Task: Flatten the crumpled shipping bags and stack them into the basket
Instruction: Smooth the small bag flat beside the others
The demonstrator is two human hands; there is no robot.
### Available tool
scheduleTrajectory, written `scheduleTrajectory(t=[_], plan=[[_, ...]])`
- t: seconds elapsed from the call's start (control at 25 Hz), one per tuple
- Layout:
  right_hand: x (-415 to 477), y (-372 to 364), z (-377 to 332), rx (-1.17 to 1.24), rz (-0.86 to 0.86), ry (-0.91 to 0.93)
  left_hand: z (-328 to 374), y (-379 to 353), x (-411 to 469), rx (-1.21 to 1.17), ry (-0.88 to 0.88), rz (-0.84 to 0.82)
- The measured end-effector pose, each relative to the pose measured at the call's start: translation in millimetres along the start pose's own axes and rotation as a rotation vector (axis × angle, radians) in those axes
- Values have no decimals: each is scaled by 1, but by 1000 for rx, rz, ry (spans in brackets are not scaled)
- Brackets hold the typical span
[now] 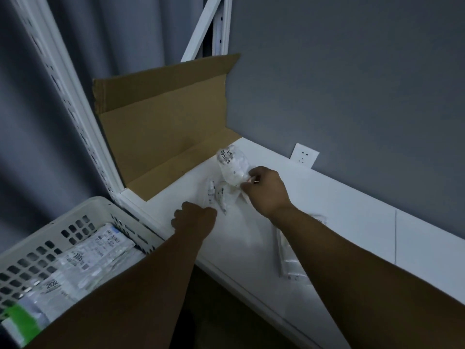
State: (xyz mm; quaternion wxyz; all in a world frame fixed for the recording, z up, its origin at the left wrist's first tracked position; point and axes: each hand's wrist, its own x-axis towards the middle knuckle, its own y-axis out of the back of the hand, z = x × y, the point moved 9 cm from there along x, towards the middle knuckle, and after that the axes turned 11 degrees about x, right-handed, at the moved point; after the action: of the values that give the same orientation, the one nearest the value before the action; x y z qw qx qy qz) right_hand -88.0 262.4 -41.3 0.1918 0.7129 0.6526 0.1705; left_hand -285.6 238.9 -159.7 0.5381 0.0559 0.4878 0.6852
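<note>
Brown cardboard sheet [163, 122], folded: upper part stands upright at the back-left corner, lower flap lies flat on the white shelf board [339, 210]. Grey wall [352, 71] behind, w/ a white wall socket [305, 155] just above the shelf's back edge. White perforated upright [75, 117] at left, diagonal brace [201, 28] up top. Grey curtain [30, 122] far left.

The person is wearing nothing over either arm: the left forearm [151, 285] at the near left and the right forearm [352, 260] at the near right are both showing bare up to the wrists. The left hand [193, 219] and right hand [266, 190] are also going uncovered, knuckles showing in dim light.
</note>
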Motion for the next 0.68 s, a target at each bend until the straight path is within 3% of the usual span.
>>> scheduleTrajectory(t=[0.08,0.12,0.2,0.28,0.36,0.52,0.68], plan=[[-15,13,10,181,26,-68,21,23,-25,-149,-86,163],[-23,17,14,311,31,-111,30,31,-37,-385,-117,175],[-40,15,17,528,-24,-194,51,27,-59,-862,-115,-14],[-58,13,17,623,-80,-230,74,17,-82,-1096,-147,-268],[-70,13,23,681,-95,-256,82,14,-97,-1132,-195,-349],[-78,13,40,763,-76,-294,71,14,-94,-1013,-180,-139],[-78,12,43,706,-86,-281,69,15,-95,-1088,-155,-87]])
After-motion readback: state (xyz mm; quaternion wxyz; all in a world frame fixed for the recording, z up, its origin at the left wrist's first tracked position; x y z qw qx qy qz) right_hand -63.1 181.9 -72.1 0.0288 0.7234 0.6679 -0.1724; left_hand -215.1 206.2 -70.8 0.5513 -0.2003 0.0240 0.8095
